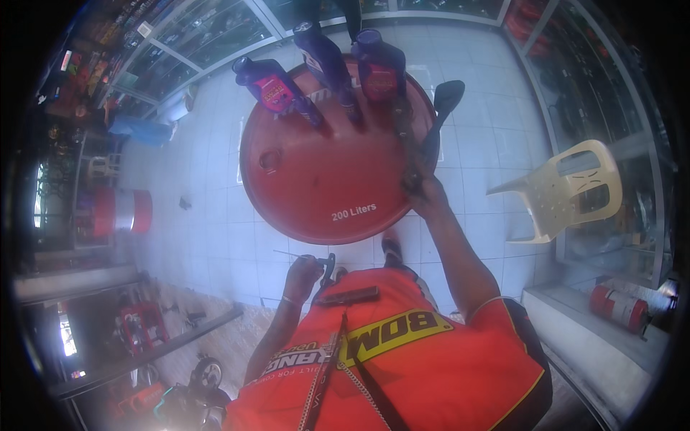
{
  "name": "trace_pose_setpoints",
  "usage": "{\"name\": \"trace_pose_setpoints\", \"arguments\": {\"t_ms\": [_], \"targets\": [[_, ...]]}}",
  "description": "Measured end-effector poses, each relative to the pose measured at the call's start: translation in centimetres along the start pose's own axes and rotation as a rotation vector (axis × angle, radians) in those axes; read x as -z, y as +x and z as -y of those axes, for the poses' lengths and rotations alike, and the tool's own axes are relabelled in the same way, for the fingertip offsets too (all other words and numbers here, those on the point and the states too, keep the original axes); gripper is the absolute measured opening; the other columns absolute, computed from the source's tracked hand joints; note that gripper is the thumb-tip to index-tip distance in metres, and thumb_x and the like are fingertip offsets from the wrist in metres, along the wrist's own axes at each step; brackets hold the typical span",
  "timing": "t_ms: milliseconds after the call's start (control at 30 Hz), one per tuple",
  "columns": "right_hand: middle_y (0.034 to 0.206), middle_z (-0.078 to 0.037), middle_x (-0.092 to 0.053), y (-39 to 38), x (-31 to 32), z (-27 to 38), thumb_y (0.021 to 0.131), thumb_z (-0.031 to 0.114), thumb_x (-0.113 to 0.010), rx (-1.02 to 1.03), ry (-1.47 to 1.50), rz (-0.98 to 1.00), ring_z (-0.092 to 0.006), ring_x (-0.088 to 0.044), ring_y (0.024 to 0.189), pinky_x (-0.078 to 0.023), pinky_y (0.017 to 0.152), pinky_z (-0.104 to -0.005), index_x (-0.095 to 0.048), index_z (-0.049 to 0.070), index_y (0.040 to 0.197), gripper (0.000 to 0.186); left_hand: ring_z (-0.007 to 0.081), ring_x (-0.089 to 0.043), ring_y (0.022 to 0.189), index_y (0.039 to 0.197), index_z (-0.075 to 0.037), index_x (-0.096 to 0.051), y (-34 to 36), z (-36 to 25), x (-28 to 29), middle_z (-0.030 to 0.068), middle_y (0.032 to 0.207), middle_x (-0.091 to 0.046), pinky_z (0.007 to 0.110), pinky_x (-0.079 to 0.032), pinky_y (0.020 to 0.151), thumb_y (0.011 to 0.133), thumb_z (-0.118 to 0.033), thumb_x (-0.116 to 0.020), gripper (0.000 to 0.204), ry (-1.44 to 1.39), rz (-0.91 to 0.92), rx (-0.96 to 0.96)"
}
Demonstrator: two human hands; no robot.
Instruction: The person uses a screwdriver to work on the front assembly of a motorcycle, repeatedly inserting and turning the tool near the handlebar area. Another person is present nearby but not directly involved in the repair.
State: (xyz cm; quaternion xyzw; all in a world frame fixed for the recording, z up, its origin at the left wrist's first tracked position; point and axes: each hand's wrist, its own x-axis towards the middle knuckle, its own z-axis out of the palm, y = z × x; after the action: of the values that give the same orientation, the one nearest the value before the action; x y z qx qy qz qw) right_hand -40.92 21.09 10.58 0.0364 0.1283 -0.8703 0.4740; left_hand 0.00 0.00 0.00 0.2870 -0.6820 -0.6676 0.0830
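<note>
- Orange-red shirt [445,381] sits closest to us, at the bottom of the view; red drum [316,172] stands just past it and carries the parts.
- Our right hand [430,200] is at the drum's right rim, fingers apparently clamped on the near end of a dark metal part [405,136]. Can't tell how firm.
- Our left hand [305,271] is off the drum, in front of our waist, fingers curled around a thin-shafted tool [285,253], shaft pointing left.
- Risk: dark part and paddle-shaped piece [448,99] both sit close to the right rim, and the paddle end reaches past it. A bump or loose grip could drop either onto the tiled floor [208,179].
- Risk: far end of the dark part lies right by the right-hand purple bottle [379,72]. A careless swing could knock it over.
- Risk: bare shaft could jab or scratch if we turn the left wrist blind.
- Looks: dark part is long, narrow, uneven, with knobbly spots. Paddle piece is black, broad-headed, on a slimmer stem. Can't tell whether the two are joined.
</note>
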Motion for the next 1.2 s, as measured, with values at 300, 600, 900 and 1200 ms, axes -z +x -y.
{"name": "trace_pose_setpoints", "arguments": {"t_ms": [300, 600, 900, 1200], "targets": [[0.102, -0.010, -0.073, 1.1, -3.1, -1.8, 0.100, 0.012, -0.064, 0.023, 0.126, 0.009, -0.0203, -0.072, 0.085, -0.060, 0.071, -0.0327, -0.065, 0.008, 0.121, 0.021, 0.0303, -0.063, 0.091, 0.101, -0.004, -0.060, 0.6, -2.2, -0.5, 0.0130, 0.096, -0.064, 0.041, -0.053, 0.081, 0.091, -0.011, -0.067, 0.014, 0.067, -0.029, 0.061], [0.107, -0.007, -0.069, 1.0, -4.1, -2.2, 0.101, 0.006, -0.062, 0.046, 0.145, -0.083, -0.0175, -0.069, 0.087, -0.057, 0.068, -0.0252, -0.061, 0.007, 0.127, 0.026, 0.0190, -0.066, 0.083, 0.109, -0.004, -0.057, 0.5, -2.9, -1.8, 0.0088, 0.094, -0.068, 0.035, -0.055, 0.079, 0.104, -0.016, -0.060, 0.014, 0.287, 0.052, -0.080], [0.131, -0.002, -0.059, -2.6, -3.1, -8.9, 0.103, 0.002, -0.054, 0.013, -0.205, -0.152, -0.0152, -0.063, 0.102, -0.054, 0.078, -0.0237, -0.044, 0.013, 0.150, 0.049, 0.0193, -0.066, 0.081, 0.107, -0.004, -0.057, -0.3, -6.6, -0.4, 0.0083, 0.090, -0.067, 0.033, -0.055, 0.078, 0.104, -0.016, -0.060, 0.012, -0.506, -0.097, 0.394], [0.120, -0.006, -0.065, -2.9, -7.8, -24.9, 0.094, 0.000, -0.069, -0.048, -0.585, 0.006, -0.0109, -0.063, 0.095, -0.047, 0.066, -0.0232, -0.029, 0.018, 0.154, 0.074, 0.0175, -0.065, 0.083, 0.110, -0.003, -0.057, -2.4, -4.1, 11.9, 0.0074, 0.094, -0.067, 0.032, -0.054, 0.079, 0.104, -0.015, -0.060, 0.014, -0.485, -0.130, 0.361]]}}
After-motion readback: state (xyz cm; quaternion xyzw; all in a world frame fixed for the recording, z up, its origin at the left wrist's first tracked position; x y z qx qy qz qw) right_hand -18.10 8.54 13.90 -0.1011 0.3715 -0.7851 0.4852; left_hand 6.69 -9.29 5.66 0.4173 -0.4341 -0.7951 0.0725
